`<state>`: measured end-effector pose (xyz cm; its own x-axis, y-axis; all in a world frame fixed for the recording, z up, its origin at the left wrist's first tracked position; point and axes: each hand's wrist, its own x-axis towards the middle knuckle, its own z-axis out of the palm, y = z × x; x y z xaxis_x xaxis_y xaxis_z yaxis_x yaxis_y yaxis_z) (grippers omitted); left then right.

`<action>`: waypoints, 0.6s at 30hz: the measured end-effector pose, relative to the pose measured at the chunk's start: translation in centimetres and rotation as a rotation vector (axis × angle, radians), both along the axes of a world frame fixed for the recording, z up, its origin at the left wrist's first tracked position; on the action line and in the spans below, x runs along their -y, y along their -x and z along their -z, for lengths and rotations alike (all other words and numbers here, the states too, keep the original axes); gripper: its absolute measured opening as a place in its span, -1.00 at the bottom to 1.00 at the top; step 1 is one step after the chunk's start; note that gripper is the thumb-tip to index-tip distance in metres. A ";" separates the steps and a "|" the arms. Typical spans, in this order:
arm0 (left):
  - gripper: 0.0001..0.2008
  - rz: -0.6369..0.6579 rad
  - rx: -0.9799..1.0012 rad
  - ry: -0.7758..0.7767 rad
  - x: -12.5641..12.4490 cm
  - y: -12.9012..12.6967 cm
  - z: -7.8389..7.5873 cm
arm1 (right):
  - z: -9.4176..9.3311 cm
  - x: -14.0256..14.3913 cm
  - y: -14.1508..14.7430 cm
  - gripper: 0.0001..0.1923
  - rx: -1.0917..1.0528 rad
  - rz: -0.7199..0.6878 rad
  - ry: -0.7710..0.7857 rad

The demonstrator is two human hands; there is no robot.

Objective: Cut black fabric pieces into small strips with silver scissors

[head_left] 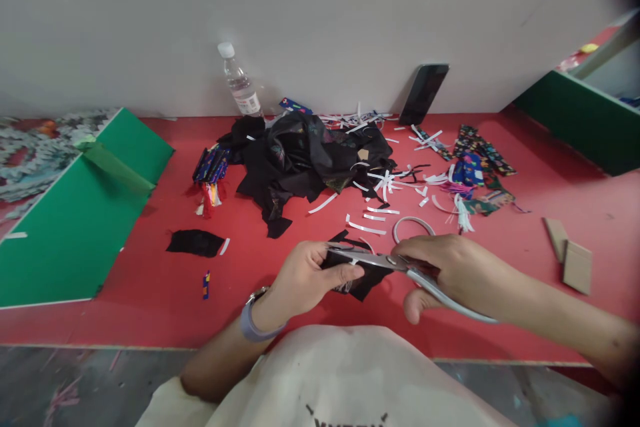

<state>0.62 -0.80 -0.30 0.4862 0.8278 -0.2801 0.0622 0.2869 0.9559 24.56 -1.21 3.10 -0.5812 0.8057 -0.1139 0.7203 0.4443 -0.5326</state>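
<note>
My left hand (305, 277) pinches a small piece of black fabric (364, 281) just above the red table (150, 287). My right hand (450, 267) grips silver scissors (380, 260), their blades lying across the top of that fabric and pointing left. A grey band sits on my left wrist. Both hands are low in the middle of the view, close to my body.
A heap of black cloth (305, 160) lies behind, with several white strips (367, 229) around it. Patterned fabric pieces (475, 163), a water bottle (240, 83), a phone (424, 93) leaning on the wall, a green board (75, 213), cardboard bits (570, 253).
</note>
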 end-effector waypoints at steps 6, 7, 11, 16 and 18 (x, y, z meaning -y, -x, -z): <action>-0.72 0.017 -0.020 -0.003 0.0 -0.1 0.2 | 0.1 -0.1 0.1 -0.37 -0.028 -0.013 -0.012; -0.72 0.016 -0.020 -0.002 0.1 -0.1 0.2 | 0.1 -0.2 0.2 -0.38 -0.026 -0.017 -0.011; -0.74 0.019 0.000 0.009 0.1 -0.1 0.4 | -0.1 -0.1 0.2 -0.36 -0.006 -0.020 -0.004; -0.74 0.041 0.006 0.021 0.1 -0.1 0.2 | -0.2 0.0 0.2 -0.40 0.021 -0.019 -0.001; -0.74 0.044 0.004 0.023 0.1 -0.1 0.1 | -0.2 0.0 0.2 -0.39 0.015 -0.017 -0.004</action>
